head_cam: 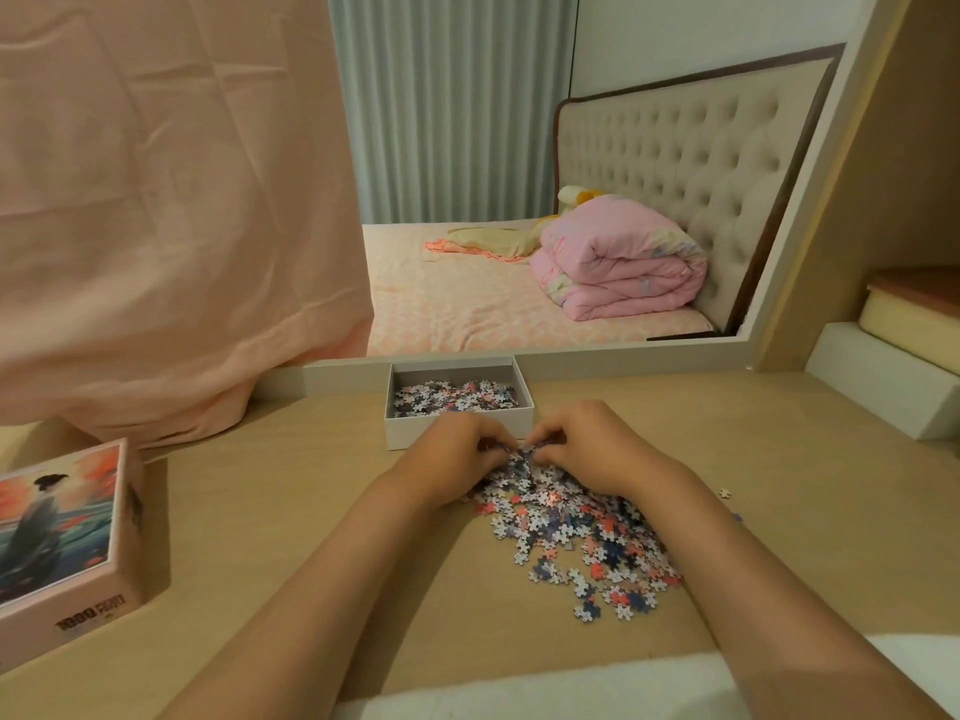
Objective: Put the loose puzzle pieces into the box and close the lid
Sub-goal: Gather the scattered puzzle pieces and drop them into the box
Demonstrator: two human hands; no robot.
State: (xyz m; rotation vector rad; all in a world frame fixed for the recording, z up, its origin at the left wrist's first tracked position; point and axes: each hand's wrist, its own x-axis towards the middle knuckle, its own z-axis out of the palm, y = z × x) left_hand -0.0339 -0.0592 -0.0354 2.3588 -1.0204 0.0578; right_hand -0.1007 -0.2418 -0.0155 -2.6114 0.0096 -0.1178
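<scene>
A white open box point(523, 392) stands at the back of the wooden table, part filled with puzzle pieces point(457, 394). In front of it lies a heap of loose puzzle pieces point(582, 537) in blue, white and pink. My left hand point(460, 449) and my right hand point(582, 444) sit together at the far end of the heap, just before the box's front wall. Their fingers curl inward round a clump of pieces. The pictured lid point(62, 527) lies at the left edge of the table.
One stray piece point(725, 493) lies to the right of the heap. A pink cloth point(171, 226) hangs at the back left. A mirror point(571, 174) stands behind the box. White foam blocks point(883, 381) sit at the right.
</scene>
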